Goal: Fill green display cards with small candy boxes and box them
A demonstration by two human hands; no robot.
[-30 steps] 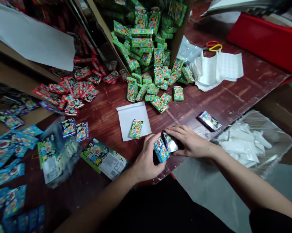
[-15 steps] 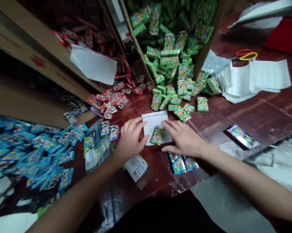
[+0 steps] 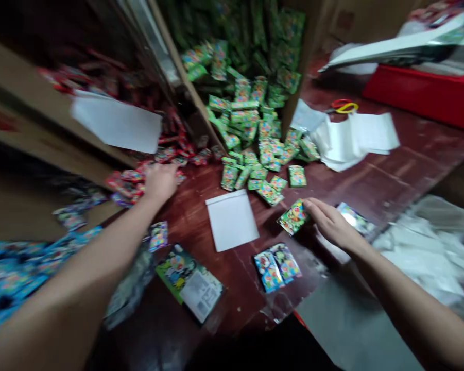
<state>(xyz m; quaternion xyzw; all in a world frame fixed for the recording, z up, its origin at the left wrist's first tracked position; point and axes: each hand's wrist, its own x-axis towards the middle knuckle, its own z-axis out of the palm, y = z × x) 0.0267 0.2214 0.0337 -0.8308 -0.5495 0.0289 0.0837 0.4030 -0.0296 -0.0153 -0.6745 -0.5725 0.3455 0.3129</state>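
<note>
My right hand pinches the edge of a small green printed packet above the table's near right part. My left hand reaches into the spill of small red packets; its fingers are blurred and partly hidden, so a grip cannot be made out. Between the hands a white sheet of paper with a folded top edge lies flat. Nearer me, a blue packet and a purple packet sit side by side. A larger green-and-black package with a label rests to their left.
Green packets spill from a cardboard box at the back. Blue packets heap at the left. White paper leans over the red ones. Scissors and white sheets lie at the right, near a red box.
My right hand has lifted the green packet off the white paper and moved right. My left hand has left the paper for the red packets. The view has shifted right.
</note>
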